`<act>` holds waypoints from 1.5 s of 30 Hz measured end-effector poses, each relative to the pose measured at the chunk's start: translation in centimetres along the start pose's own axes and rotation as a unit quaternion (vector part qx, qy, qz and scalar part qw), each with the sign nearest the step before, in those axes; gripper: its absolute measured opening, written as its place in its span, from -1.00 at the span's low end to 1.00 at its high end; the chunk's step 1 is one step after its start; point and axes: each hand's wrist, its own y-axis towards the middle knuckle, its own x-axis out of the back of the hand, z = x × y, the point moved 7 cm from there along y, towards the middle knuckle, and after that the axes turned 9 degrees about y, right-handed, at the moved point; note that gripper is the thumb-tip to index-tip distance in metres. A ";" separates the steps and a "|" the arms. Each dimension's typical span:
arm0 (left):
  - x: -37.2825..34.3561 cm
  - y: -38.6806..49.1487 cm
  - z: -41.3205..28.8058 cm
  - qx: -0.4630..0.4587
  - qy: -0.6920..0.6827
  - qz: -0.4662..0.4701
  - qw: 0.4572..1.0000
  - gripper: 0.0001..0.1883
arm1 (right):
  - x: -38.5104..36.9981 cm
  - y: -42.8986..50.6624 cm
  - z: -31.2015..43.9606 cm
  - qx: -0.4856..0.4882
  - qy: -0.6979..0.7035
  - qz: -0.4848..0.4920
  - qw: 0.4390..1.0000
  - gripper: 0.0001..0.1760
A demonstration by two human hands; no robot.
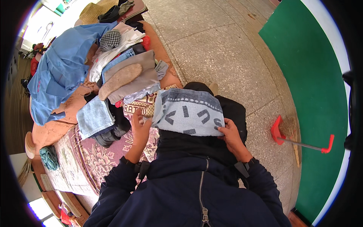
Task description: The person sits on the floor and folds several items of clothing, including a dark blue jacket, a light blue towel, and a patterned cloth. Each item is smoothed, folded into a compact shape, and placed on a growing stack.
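Note:
A light blue towel [187, 113] with dark grey markings and a dotted dark band lies folded across my lap. My right hand [231, 136] pinches its lower right corner between thumb and fingers. At the towel's left edge, my left hand [139, 132] is raised with thumb and fingers apart, holding nothing. Left of that hand, a folded light blue cloth [95, 115] rests on dark garments [116, 133]. Beyond it is a pile with a brown folded garment [133, 79] and a long tan fuzzy piece [120, 81] on top.
A blue garment [66, 54] spreads over the orange cushion [42, 133] at left. A checked fabric item [110, 40] sits on white clothes. A straw hat [95, 12] is at the far end. A red-handled dustpan [278, 130] and a broom [289, 127] stand by the green wall [314, 85].

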 end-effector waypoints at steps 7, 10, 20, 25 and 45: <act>-5.9 4.9 -6.4 -0.175 0.112 0.176 0.962 -0.27 | -0.8 3.9 3.1 0.134 -0.095 0.005 0.986 -0.58; -8.0 7.3 -7.0 -0.182 0.205 0.183 0.944 -0.26 | -1.5 5.2 4.0 0.104 -0.008 0.030 0.994 -0.64; -7.4 8.4 -7.0 -0.149 0.051 0.198 0.968 -0.61 | -1.2 4.5 6.1 0.096 0.107 0.039 0.989 -0.78; -2.8 4.6 -9.7 -0.148 0.013 0.162 0.976 -0.75 | 0.3 1.2 7.1 0.118 0.105 0.124 0.980 -0.75; -3.4 -2.3 -18.9 -0.502 0.172 0.155 0.833 -0.74 | -6.7 -7.4 6.2 0.121 -0.275 0.420 0.856 -0.79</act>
